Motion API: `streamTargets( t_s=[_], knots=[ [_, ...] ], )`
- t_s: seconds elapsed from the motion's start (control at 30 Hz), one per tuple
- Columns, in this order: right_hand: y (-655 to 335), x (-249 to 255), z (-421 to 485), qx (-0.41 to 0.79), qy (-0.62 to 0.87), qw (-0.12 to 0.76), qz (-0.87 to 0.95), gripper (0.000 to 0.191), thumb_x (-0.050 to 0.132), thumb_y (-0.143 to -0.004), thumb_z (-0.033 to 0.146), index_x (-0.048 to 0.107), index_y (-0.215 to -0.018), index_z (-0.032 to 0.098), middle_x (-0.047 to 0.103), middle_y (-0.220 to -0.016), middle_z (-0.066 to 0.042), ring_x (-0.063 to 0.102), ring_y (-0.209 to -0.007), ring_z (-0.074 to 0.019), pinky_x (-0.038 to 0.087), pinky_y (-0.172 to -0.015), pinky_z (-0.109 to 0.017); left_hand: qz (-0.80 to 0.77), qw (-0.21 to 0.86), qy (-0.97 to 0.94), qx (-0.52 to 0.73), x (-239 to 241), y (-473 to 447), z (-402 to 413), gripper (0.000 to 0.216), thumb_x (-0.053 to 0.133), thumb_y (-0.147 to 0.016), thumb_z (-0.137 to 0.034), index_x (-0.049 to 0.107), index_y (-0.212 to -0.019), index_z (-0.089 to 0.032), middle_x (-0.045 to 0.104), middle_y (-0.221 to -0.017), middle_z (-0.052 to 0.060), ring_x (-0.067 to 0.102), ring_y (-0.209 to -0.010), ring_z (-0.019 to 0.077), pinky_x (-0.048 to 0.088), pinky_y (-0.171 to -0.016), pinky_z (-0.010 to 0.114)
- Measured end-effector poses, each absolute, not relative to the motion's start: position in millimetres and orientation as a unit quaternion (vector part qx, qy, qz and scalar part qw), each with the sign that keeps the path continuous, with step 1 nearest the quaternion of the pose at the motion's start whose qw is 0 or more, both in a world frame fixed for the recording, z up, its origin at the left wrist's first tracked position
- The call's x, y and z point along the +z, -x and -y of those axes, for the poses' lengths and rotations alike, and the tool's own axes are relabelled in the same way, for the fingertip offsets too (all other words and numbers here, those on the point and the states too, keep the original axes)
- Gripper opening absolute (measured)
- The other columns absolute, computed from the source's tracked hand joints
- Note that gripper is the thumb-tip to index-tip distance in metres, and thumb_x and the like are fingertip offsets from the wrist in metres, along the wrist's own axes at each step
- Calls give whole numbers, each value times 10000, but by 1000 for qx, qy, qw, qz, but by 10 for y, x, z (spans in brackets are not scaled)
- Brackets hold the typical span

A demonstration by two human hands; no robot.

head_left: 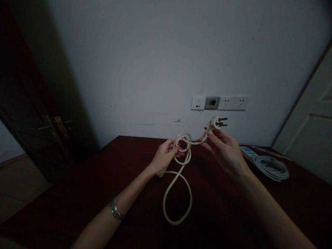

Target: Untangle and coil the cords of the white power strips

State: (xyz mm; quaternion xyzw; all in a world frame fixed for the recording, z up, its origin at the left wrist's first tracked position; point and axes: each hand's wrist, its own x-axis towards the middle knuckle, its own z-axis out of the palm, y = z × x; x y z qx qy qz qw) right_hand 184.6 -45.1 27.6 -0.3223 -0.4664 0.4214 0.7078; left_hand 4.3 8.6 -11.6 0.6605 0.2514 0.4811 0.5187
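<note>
Evidently amid cord-arranging, the left hand (164, 155) pinches the looped cream power cord (178, 174) over the dark-red tabletop (103, 166), the right hand (228, 152) gripping its angled plug (215, 123) — any next move calls for steady fingers

Winds as cream cable (178, 174) through small coils, widens to a loop toward six o'clock; ends toward two in a plug (214, 122) with prongs (223, 119) facing three.

A row of wall sockets (233, 103) is set in the pale wall (145, 62) above a dark red desk (103, 166). On its right lie a power strip (247, 152) and coiled cable (260, 166); a dark door (28, 114) stands at far left.
</note>
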Motion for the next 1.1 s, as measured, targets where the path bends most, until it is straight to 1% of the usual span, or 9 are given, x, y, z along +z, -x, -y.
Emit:
streamTargets(
  t_s=[0.13, 0.27, 0.4, 0.47, 0.57, 0.67, 0.83, 1.0, 1.1],
  knots=[
    [-1785, 280, 474, 411, 298, 698, 505, 212, 679, -722, 339, 582, -880, 236, 649, -1013, -23, 639, -754, -140, 510, -806, -365, -238, 575, -623, 473, -87, -39, -47, 255, 597, -764, -318, 493, -916, -141, 635, -732, 35, 653, -577, 163, 516, -556, 272],
    [-1748, 255, 487, 384, 275, 694, 543, 274, 684, -727, 320, 527, -942, 254, 686, -917, -15, 660, -785, -167, 512, -792, -376, -221, 637, -593, 440, -83, -23, -18, 286, 612, -738, -271, 493, -956, -129, 634, -728, 46, 634, -522, 163, 515, -514, 287],
    [-1730, 204, 465, 336, 313, 684, 567, 369, 697, -713, 332, 545, -1033, 230, 700, -841, -28, 655, -845, -184, 480, -867, -391, -229, 655, -555, 459, -80, -29, -14, 239, 600, -712, -212, 531, -918, -114, 635, -761, 67, 611, -560, 146, 514, -486, 268],
    [-1720, 167, 431, 317, 334, 676, 575, 348, 705, -699, 349, 581, -993, 209, 698, -865, -44, 643, -885, -192, 459, -903, -400, -243, 643, -538, 487, -84, -37, -29, 205, 589, -704, -192, 554, -891, -114, 623, -736, 52, 576, -562, 124, 488, -449, 230],
    [-1704, 103, 371, 317, 341, 678, 569, 310, 711, -684, 382, 608, -925, 215, 663, -1025, -55, 609, -965, -195, 452, -913, -395, -252, 630, -527, 512, -92, -45, -53, 166, 580, -712, -192, 576, -858, -114, 602, -683, 35, 543, -570, 113, 452, -428, 199],
    [-1688, 55, 332, 394, 320, 674, 537, 323, 681, -706, 436, 585, -964, 268, 594, -1175, -28, 589, -1007, -195, 481, -853, -382, -239, 629, -524, 522, -86, -38, -53, 117, 578, -727, -183, 594, -808, -100, 599, -662, 41, 563, -617, 114, 468, -519, 198],
    [-1651, 68, 351, 510, 290, 639, 498, 272, 577, -785, 482, 564, -970, 284, 573, -1192, -27, 596, -995, -204, 494, -790, -379, -155, 693, -504, 492, -70, 17, -39, 126, 590, -764, -204, 593, -829, -95, 595, -666, 41, 616, -682, 148, 495, -755, 302],
    [-1584, 81, 376, 512, 284, 663, 468, 284, 563, -773, 488, 561, -971, 284, 533, -1246, -37, 547, -1075, -228, 502, -758, -379, -102, 722, -469, 498, -143, 0, -68, 157, 573, -801, -242, 600, -863, -100, 539, -637, 12, 567, -632, 112, 477, -821, 326],
    [-1554, 72, 381, 551, 276, 661, 428, 345, 557, -765, 482, 541, -1063, 308, 575, -1187, -44, 591, -998, -226, 505, -743, -389, -93, 743, -436, 500, -182, -55, -55, 186, 537, -833, -284, 599, -846, -109, 454, -595, -23, 473, -548, 74, 474, -809, 322]
  ],
)
